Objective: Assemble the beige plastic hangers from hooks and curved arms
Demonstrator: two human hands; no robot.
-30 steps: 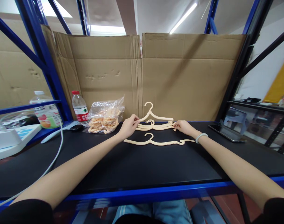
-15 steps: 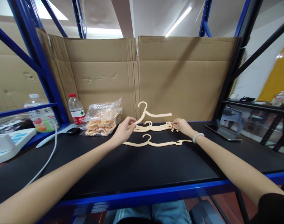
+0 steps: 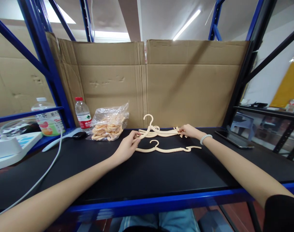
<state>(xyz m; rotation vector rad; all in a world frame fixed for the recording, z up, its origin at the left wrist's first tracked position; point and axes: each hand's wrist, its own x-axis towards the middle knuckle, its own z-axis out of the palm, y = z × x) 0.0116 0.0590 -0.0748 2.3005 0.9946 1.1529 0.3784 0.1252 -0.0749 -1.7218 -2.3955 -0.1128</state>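
My left hand (image 3: 127,146) is closed on the left arm of a cream clothes hanger (image 3: 151,121), whose hook points up. This hanger is in front of a group of similar hangers (image 3: 170,132) lying on the black tabletop, and their outlines overlap. Nearer to me, another cream hanger (image 3: 170,150) lies flat, a wavy end piece at its right. At the right tips of the grouped hangers, my right hand (image 3: 189,131) has its fingers bent together over small cream pieces (image 3: 177,129). Whether it grips one of them is hidden by the fingers.
A clear plastic bag (image 3: 110,124) of cream parts lies at the back left, beside a red-capped bottle (image 3: 83,113). Further left are a larger bottle (image 3: 49,117) and a white cable (image 3: 53,156). At the right lies a phone (image 3: 234,139). Cardboard (image 3: 190,90) stands behind.
My left hand has lowered the hanger and brought it slightly nearer to me, down towards the grouped hangers. My right hand stays at the small pieces. The view has shifted a little.
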